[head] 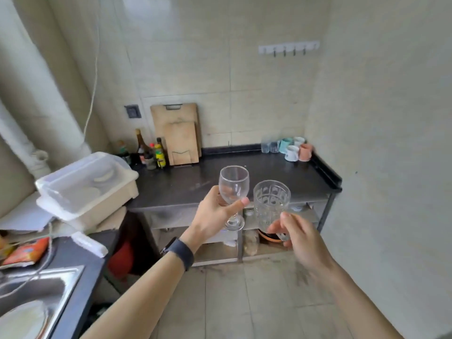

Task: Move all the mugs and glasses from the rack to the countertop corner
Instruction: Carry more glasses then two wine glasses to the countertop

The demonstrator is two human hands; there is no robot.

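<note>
A person's left hand (215,211), black watch (179,253) on the wrist, grips a clear wine glass (233,189) upright: fingers curled round the lower bowl, thumb pressed across the near side just above the stem, foot hanging below the fingers. The right hand (300,238) pinches a patterned tumbler (271,206) low down, thumb on the near side & fingers wrapped behind, so most of the glass stands above the fingertips. The 2 glasses sit side by side, rims near but apart, held in the air in front of the dark countertop (220,177). Far beyond the right fingers, in the counter's back-right corner by the wall, stand 2 small clear glasses (269,146), a teal mug (285,145), 2 white mugs (291,152) & a pink mug (305,152), packed close. Beyond the left fingers, 2 cutting boards (176,128) lean on the tiles next to sauce bottles (151,150). Well left of the left hand sits a white lidded dish rack (85,184) w/ plates inside; a steel sink (36,289) lies below it, nearer the camera.
</note>
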